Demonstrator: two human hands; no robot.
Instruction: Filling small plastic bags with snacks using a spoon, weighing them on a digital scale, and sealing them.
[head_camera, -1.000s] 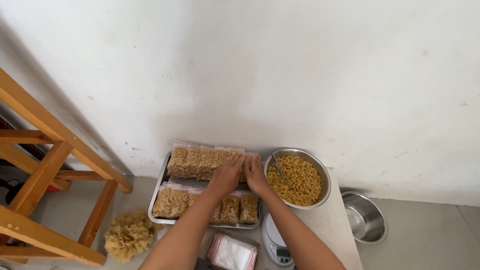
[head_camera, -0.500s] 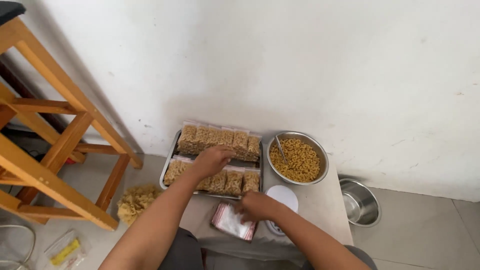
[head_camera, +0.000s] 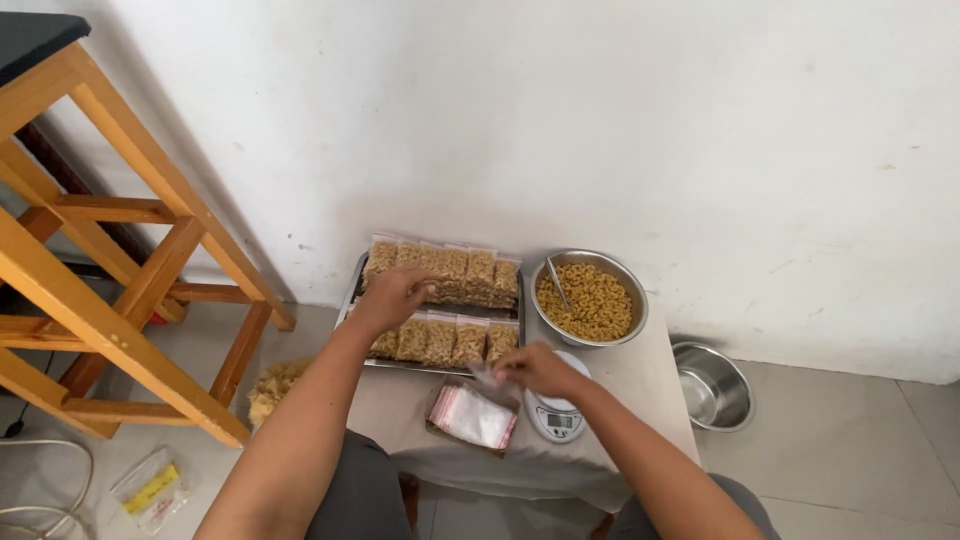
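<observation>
Filled snack bags (head_camera: 440, 300) sit in two rows on a metal tray (head_camera: 352, 290) at frame centre, its far edge near the wall. Left hand (head_camera: 395, 297) rests on them, fingers loosely spread, covering part of the rows; exact count unclear. Right hand (head_camera: 540, 370), lower centre, pinches one clear empty bag (head_camera: 490, 380) above a stack of bags (head_camera: 473, 416), beside one scale (head_camera: 556, 418), partly hidden. One bowl of snacks (head_camera: 588, 298) sits right of the tray.
</observation>
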